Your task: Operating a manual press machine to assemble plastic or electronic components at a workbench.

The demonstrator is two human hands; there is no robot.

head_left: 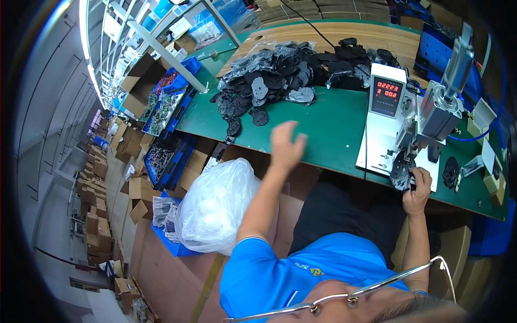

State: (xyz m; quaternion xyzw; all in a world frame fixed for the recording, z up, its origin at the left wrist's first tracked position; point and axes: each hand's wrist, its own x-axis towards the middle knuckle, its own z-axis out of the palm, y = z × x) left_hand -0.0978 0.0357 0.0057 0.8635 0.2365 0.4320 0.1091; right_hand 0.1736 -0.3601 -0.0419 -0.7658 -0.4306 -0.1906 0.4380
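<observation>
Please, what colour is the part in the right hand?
The part is dark grey to black; see head view.

The left hand (286, 146) is blurred at the fingertips; the right hand (418, 196) hides one edge of a black part (399, 171); what the white bag (215, 207) holds (its plastic is cloudy) cannot be told; the lower edge cuts off the person's head (344, 312)
</observation>
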